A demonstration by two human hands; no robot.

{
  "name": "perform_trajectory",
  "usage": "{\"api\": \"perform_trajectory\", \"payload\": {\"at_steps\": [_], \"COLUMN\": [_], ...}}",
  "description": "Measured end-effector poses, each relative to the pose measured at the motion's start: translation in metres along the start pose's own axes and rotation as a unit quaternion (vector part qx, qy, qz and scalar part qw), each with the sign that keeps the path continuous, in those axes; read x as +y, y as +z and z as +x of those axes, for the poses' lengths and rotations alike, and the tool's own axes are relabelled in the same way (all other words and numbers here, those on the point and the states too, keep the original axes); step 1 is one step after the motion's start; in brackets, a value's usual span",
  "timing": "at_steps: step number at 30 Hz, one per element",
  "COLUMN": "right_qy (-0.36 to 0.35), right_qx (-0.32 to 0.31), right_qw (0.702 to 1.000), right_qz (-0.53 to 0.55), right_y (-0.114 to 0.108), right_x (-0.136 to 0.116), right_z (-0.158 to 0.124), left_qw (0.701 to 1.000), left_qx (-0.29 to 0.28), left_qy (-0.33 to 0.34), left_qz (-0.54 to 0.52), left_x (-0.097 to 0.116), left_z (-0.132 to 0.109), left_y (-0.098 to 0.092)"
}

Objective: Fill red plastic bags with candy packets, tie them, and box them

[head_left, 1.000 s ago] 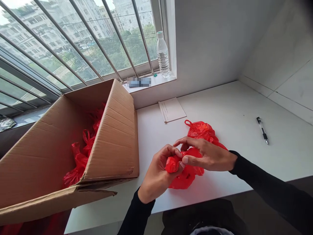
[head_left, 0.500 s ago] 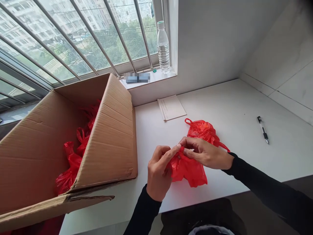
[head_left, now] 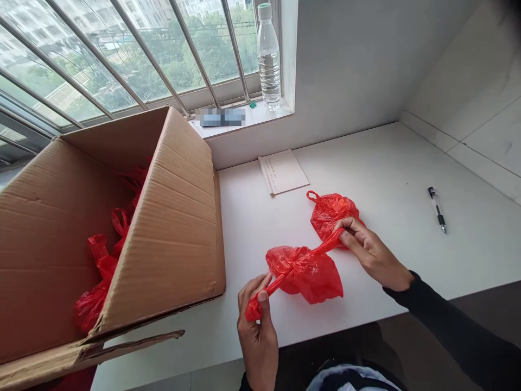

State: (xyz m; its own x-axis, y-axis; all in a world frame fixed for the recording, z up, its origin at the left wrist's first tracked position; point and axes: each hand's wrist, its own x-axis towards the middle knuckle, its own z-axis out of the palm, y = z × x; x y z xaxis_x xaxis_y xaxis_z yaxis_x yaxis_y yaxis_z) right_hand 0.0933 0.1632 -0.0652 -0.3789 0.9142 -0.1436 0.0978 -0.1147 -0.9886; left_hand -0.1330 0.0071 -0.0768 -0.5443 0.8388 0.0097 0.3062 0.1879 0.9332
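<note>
The left hand [head_left: 257, 326] is closed at the near edge of the white table [head_left: 391, 163], thumb and fingers pinched on one handle of a red bag [head_left: 311, 269], with the bunched handle end showing just under the thumb; the right hand [head_left: 368, 250] is closed too, fingertips nipped on the bag's other handle, farther back and to the right; the two handles run taut in a slanting line from hand to hand, meeting at what looks like a knot on top of the bag; the bag itself sits on the table between the hands, crumpled and bulging; just behind the right hand's fingers lies a second red bag [head_left: 330, 209], tied shut, its loop handle sticking out to the left; whether the fingers touch it cannot be told; a large cardboard box [head_left: 171, 217] stands open on the left, tilted toward the person, with more red bags [head_left: 101, 266] heaped inside; a notepad [head_left: 283, 171] lies near the wall behind the bags; a pen [head_left: 437, 209] lies well apart to the right; a water bottle [head_left: 268, 54] stands upright on the windowsill [head_left: 260, 115] beside the barred window.
</note>
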Motion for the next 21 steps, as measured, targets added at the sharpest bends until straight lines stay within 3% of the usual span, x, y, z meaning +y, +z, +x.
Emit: {"api": "perform_trajectory", "payload": {"at_steps": [5,7,9,13,18,21], "right_qy": [0.024,-0.002,-0.007,0.022,0.02,0.045], "right_qx": [-0.102,-0.097,-0.07,-0.04,-0.063,-0.09], "right_qw": [0.995,0.995,0.995,0.984,0.998,0.99], "right_qz": [0.007,0.005,0.077,0.174,0.012,-0.095], "right_y": [0.022,0.031,0.037,0.037,0.022,0.019], "right_x": [-0.009,-0.006,0.002,0.02,0.033,0.058], "right_z": [-0.003,-0.004,-0.008,-0.019,-0.033,-0.035], "left_qw": [0.98,0.969,0.959,0.946,0.941,0.91], "left_qx": [-0.096,-0.079,-0.035,0.018,0.069,0.037], "left_qy": [0.0,-0.058,-0.115,-0.183,-0.218,-0.321], "left_qz": [-0.174,-0.227,-0.255,-0.268,-0.25,-0.262], "left_x": [0.02,0.023,0.019,0.005,-0.005,-0.012], "left_z": [0.014,0.021,0.026,0.032,0.016,-0.003], "left_y": [0.023,0.031,0.034,0.028,0.012,0.011]}}
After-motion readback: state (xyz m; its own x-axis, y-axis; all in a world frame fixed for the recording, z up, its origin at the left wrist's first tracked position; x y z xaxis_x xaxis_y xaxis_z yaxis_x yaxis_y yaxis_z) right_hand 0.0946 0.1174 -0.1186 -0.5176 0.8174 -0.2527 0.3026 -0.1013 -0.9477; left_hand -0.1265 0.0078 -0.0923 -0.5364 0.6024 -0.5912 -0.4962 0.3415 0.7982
